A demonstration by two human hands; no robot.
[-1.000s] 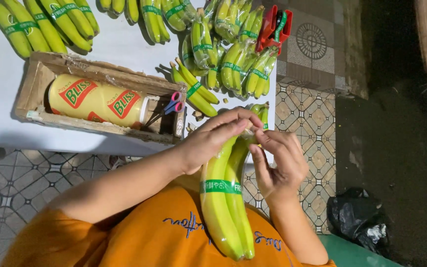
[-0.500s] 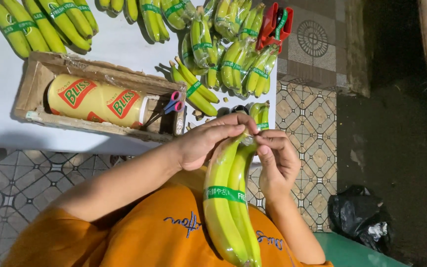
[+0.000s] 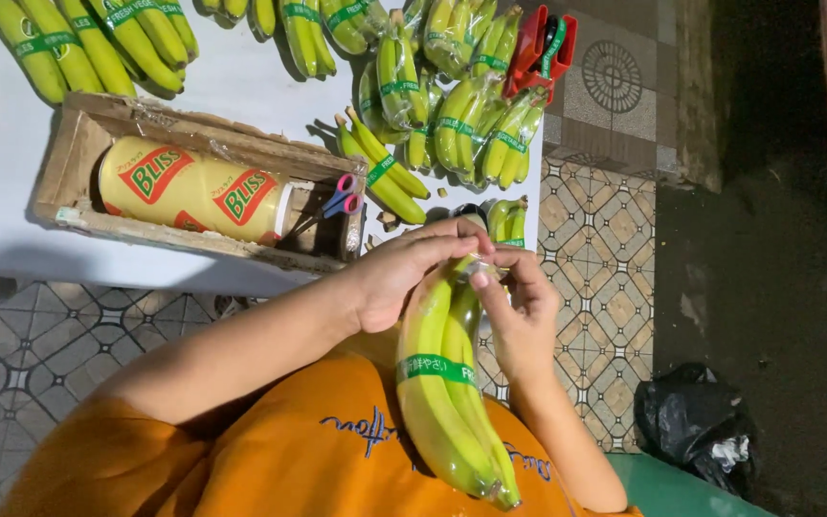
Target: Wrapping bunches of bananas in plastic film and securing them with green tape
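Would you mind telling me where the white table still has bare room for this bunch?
Bare table lies between the wooden box and the top-row bananas. A thin strip runs along the near edge. It is crowded by the banded bunches near the tape dispenser.

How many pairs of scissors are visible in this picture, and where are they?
1. The scissors, with pink and blue handles, lie in the wooden box, beside the yellow roll. Others may be hidden.

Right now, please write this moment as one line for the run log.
left hand: grips banana bunch top | right hand: pinches its stem end | bunch: green band, against orange shirt | nearby: white table, wooden tray
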